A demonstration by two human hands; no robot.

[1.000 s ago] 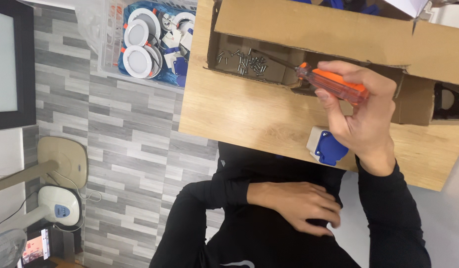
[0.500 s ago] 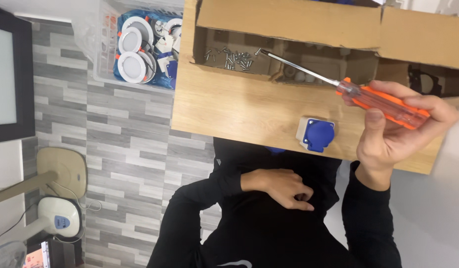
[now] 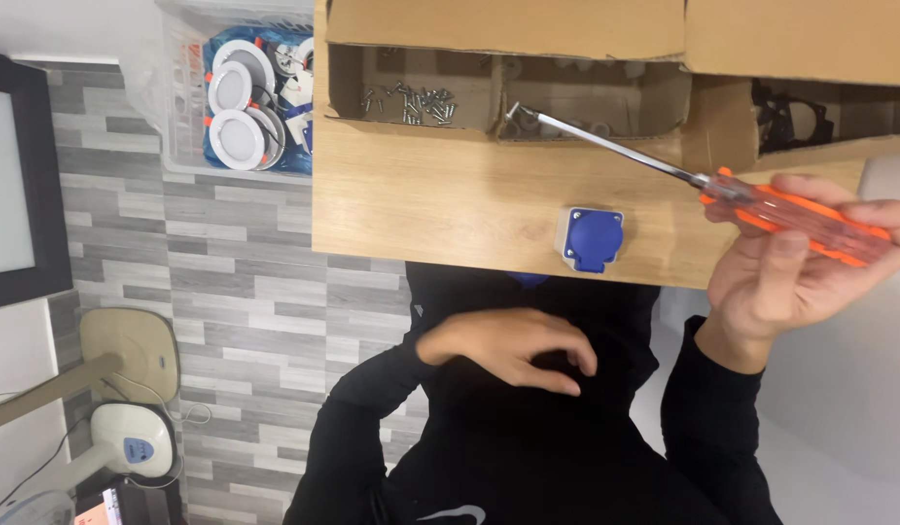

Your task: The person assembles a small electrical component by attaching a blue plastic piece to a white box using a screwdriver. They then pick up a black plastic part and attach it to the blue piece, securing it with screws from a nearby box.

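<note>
Screwdriver (image 3: pixel 761 201): orange handle gripped in my right hand (image 3: pixel 790 262), fingers curled, arm raised.
Tip: over cardboard box (image 3: pixel 508 58).
Left hand (image 3: pixel 508 345): empty, fingers loosely spread against my torso.

Screwdriver (image 3: pixel 761 199), upper right: clear orange handle, silver shaft. Socket (image 3: pixel 589 236), centre: blue face, pale grey housing. Tabletop (image 3: pixel 430 199): light wood grain. Cardboard box (image 3: pixel 508 29), top: plain brown, with silver screws (image 3: pixel 416 100) inside. Floor (image 3: pixel 236 282), left: grey planks in mixed light and dark tones. Clear bin (image 3: pixel 177 97), upper left: white round lamps (image 3: pixel 238 136) with orange clips, blue wrapping. Sleeves (image 3: pixel 712 418), bottom: black.
</note>
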